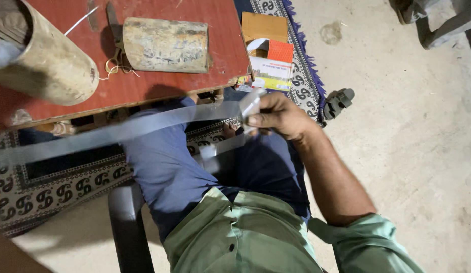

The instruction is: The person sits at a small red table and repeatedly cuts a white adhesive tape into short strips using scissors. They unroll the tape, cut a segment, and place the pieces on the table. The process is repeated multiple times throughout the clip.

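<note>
**Seated person, thin strip in hand**

Head view: left hand out of frame. Strip blurred, its far end cut off at left edge. Right hand closed, pinching the strip's near end above the lap, beside the red table bearing two cylinders.

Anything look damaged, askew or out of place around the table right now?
The two metal cylinders on the red table lie on their sides, surfaces stained and worn. A loose sandal sits off the rug's edge. The right hand pinches a clear strip.
</note>
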The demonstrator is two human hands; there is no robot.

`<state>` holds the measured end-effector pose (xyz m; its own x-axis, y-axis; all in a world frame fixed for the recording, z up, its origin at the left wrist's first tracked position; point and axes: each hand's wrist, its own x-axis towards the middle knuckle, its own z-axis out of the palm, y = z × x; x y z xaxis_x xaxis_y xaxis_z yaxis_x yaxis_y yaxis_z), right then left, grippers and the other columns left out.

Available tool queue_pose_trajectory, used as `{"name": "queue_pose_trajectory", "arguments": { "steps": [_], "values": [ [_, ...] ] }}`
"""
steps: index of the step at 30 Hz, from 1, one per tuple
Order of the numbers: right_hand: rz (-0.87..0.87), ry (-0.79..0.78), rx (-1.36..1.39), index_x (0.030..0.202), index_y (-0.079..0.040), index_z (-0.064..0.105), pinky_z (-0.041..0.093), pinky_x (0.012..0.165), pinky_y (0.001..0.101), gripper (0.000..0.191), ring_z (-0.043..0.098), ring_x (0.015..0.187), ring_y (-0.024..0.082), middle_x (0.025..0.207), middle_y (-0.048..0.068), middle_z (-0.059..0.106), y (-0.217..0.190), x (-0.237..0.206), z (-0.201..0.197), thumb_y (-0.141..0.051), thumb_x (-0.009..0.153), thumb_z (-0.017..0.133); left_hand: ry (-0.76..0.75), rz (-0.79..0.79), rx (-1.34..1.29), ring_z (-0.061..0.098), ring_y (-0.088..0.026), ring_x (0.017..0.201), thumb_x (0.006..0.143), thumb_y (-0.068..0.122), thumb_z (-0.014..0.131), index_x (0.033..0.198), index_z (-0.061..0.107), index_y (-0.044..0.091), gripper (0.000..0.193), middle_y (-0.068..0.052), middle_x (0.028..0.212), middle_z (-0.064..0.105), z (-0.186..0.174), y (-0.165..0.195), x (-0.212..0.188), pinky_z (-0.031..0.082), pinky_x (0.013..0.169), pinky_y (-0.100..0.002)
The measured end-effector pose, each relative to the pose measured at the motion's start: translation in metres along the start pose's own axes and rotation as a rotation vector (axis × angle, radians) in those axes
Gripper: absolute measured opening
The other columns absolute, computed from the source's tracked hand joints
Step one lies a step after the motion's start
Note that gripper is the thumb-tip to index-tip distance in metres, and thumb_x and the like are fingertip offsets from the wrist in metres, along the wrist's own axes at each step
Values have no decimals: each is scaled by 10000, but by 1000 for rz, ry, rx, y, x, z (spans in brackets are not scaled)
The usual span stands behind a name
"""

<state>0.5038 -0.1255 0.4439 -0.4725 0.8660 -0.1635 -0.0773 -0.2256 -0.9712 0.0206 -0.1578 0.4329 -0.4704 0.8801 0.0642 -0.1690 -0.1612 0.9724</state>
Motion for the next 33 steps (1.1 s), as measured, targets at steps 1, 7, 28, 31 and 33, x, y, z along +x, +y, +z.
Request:
{"name": "queue_pose_trajectory", "arguments": {
  "steps": [1,7,28,31,33],
  "values": [
    [-27,-19,64,1036,-10,761,447,502,235,166,662,658,117,846,93,754,-3,3,12,-147,942,770,8,-15,59,725,-216,1048,904,241,720,1221,703,38,377,-110,1163,753,-9,3,-1,570,924,-374],
    [-179,-79,395,1090,46,732,443,501,242,248,658,657,146,906,151,750,-41,12,71,-187,1006,730,-333,-291,605,732,-184,1067,854,226,763,1211,717,49,401,-85,1168,769,-4,11,-32,574,930,-336],
    [-147,479,-3,987,-52,654,659,693,424,156,732,881,215,942,56,708,-59,117,-6,-182,1020,734,-612,-730,-134,698,-252,776,1039,299,531,1243,660,-35,412,-152,889,718,48,-63,-85,574,719,-398],
    [-68,585,-84,1133,-128,726,645,870,409,199,712,1092,194,1136,57,730,-40,104,35,-243,973,697,-532,-650,-377,718,-282,907,1031,314,543,1309,614,-15,436,-174,997,725,57,-66,-78,588,849,-446],
    [-254,452,-184,1153,-64,708,588,979,402,199,637,1181,251,1257,100,573,-18,88,78,-184,994,710,-465,-652,-500,723,-306,991,1041,336,538,1322,596,-13,452,-187,1068,723,70,-72,-76,577,945,-467]
  ]
}}
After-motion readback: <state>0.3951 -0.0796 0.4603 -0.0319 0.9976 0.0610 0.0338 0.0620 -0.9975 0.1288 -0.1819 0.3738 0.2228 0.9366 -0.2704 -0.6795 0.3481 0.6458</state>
